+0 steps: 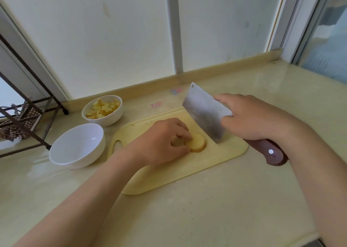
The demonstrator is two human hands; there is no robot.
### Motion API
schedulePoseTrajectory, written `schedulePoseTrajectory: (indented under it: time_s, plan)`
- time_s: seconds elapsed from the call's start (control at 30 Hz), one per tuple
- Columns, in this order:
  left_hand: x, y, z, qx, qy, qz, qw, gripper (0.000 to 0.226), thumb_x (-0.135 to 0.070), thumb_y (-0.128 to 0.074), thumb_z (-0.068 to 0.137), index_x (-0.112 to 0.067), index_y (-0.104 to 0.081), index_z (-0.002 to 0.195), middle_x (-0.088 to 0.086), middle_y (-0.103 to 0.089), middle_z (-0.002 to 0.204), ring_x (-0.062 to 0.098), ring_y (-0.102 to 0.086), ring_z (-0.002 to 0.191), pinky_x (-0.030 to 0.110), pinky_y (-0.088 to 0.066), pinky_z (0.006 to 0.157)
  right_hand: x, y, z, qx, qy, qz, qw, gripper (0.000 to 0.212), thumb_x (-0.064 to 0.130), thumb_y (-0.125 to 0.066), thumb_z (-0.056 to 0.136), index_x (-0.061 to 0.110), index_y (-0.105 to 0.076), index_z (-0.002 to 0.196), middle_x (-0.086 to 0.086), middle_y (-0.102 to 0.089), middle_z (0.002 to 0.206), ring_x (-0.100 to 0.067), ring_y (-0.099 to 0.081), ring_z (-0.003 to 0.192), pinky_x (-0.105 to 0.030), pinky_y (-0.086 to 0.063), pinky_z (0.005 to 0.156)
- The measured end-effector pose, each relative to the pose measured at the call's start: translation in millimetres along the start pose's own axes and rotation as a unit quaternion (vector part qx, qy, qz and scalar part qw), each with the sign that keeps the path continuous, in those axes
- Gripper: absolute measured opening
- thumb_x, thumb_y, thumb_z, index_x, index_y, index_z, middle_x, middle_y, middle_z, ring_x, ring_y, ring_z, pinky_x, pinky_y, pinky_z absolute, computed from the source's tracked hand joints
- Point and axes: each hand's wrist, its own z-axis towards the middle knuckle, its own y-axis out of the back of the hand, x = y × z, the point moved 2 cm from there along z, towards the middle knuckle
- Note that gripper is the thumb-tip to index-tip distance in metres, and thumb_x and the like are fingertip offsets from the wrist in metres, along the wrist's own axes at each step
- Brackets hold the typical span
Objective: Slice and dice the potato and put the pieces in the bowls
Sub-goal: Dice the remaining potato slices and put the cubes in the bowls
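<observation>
Holding the middle of the frame, the left hand [163,139] curls its fingers and thumb round the potato [196,143], a thick, round, pale yellow piece that sits on the cutting board [187,173]. Part of the potato is hidden under the fingers.

Just right of it stands the cleaver [204,113], blade tilted and its far end raised toward the upper centre. Its lower corner seems to touch the board, though the view does not settle that. A narrow strip of bare board lies between blade and potato.

The right hand [249,119] grips the cleaver where the blade meets the brown handle [268,150], with the forefinger stretched along the blade's top edge. The handle's butt juts out below the wrist at centre right.

Left of centre, two white bowls stand on the beige counter [216,218], near the board's left end. The farther bowl [112,119] holds diced potato pieces [103,108]. The nearer bowl [75,147] sits just beside the board's handle hole.

At the left edge stands a dark metal rack [28,115] with checked cloth.
</observation>
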Motion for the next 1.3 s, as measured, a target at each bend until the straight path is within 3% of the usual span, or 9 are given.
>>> schedulePoseTrajectory:
  time_s: [0.07, 0.13, 0.2, 0.33, 0.4, 0.57, 0.73, 0.93, 1.3]
  plan:
    - [-0.8, -4.6, 0.4, -0.023, -0.035, 0.006, 0.999, 0.028, -0.029, -0.078, 0.081, -0.020, -0.075, 0.107, -0.009, -0.063, 0.113, -0.016, -0.052, 0.077, 0.003, -0.038, 0.070, 7.5, -0.1, -9.6, 0.005, 0.001, -0.033, 0.999, 0.009, 0.021, -0.048, 0.093, 0.026, -0.051, 0.100, -0.004, -0.062, 0.094, -0.024, -0.061, 0.081, -0.039, -0.047, 0.063]
    - [-2.8, -10.7, 0.4, -0.050, -0.057, 0.011, 0.997, 0.028, -0.031, -0.076, 0.082, -0.018, -0.075, 0.107, -0.006, -0.064, 0.110, -0.011, -0.052, 0.073, 0.005, -0.038, 0.070, 14.4, -1.8, -16.8, 0.012, 0.008, -0.066, 0.998, 0.011, 0.022, -0.049, 0.094, 0.023, -0.042, 0.086, -0.005, -0.057, 0.082, -0.023, -0.056, 0.070, -0.035, -0.036, 0.055]
    - [-5.0, -16.3, -0.2, -0.071, -0.067, 0.016, 0.995, 0.028, -0.032, -0.074, 0.084, -0.017, -0.074, 0.108, -0.003, -0.062, 0.108, -0.001, -0.050, 0.072, 0.015, -0.044, 0.072, 19.1, -2.4, -20.3, 0.012, 0.014, -0.097, 0.995, 0.013, 0.024, -0.049, 0.095, 0.022, -0.042, 0.085, -0.005, -0.056, 0.081, -0.021, -0.054, 0.067, -0.033, -0.034, 0.055]
    - [-7.3, -18.7, -1.2, -0.095, -0.122, 0.041, 0.987, 0.020, -0.027, -0.072, 0.086, -0.013, -0.075, 0.099, 0.003, -0.059, 0.109, 0.015, -0.054, 0.087, 0.028, -0.047, 0.079, 26.4, 0.7, -16.4, 0.071, -0.019, -0.080, 0.994, 0.003, 0.022, -0.047, 0.099, 0.023, -0.047, 0.102, -0.007, -0.062, 0.094, -0.022, -0.071, 0.074, -0.040, -0.058, 0.063]
    - [-9.0, -19.2, -2.1, -0.082, -0.172, 0.060, 0.980, 0.013, -0.022, -0.069, 0.087, -0.012, -0.075, 0.094, 0.003, -0.061, 0.104, 0.019, -0.058, 0.088, 0.032, -0.049, 0.078, 31.4, 0.0, -14.5, 0.110, -0.040, -0.023, 0.993, 0.019, 0.015, -0.043, 0.100, 0.022, -0.045, 0.117, -0.013, -0.062, 0.101, -0.023, -0.077, 0.068, -0.043, -0.065, 0.062]
    - [-8.0, -20.7, -5.1, -0.081, -0.216, 0.044, 0.972, 0.015, -0.009, -0.064, 0.084, -0.008, -0.075, 0.095, 0.004, -0.066, 0.099, 0.021, -0.061, 0.085, 0.033, -0.051, 0.076, 43.4, -9.7, -17.1, 0.095, -0.021, -0.041, 0.994, 0.048, -0.001, -0.043, 0.093, 0.022, -0.037, 0.135, -0.016, -0.067, 0.077, -0.021, -0.070, 0.049, -0.040, -0.062, 0.053]
    - [-5.9, -24.3, -5.6, -0.084, -0.224, 0.066, 0.969, 0.018, -0.013, -0.059, 0.088, -0.009, -0.072, 0.100, 0.005, -0.065, 0.101, 0.025, -0.060, 0.089, 0.036, -0.051, 0.077, 42.3, -5.8, -30.4, 0.068, -0.029, -0.026, 0.997, 0.075, -0.001, -0.041, 0.093, 0.042, -0.029, 0.153, -0.015, -0.068, 0.083, -0.026, -0.072, 0.054, -0.033, -0.057, 0.045]
    - [-8.4, -27.7, -4.9, -0.076, -0.198, 0.059, 0.975, 0.018, -0.013, -0.053, 0.091, -0.011, -0.067, 0.103, 0.004, -0.059, 0.107, 0.025, -0.055, 0.094, 0.040, -0.048, 0.081, 44.0, -2.6, -40.8, 0.034, -0.033, -0.004, 0.999, 0.066, 0.010, -0.036, 0.104, 0.044, -0.022, 0.159, -0.008, -0.062, 0.081, -0.010, -0.061, 0.037, -0.026, -0.050, 0.044]
    - [-4.7, -29.8, -3.8, -0.072, -0.188, 0.038, 0.979, 0.021, -0.014, -0.054, 0.092, -0.014, -0.068, 0.107, 0.005, -0.058, 0.105, 0.024, -0.055, 0.094, 0.040, -0.048, 0.082, 51.7, -4.5, -46.4, 0.055, -0.037, -0.053, 0.996, 0.079, 0.009, -0.038, 0.103, 0.049, -0.003, 0.162, -0.008, -0.064, 0.073, -0.011, -0.060, 0.037, -0.029, -0.055, 0.047]
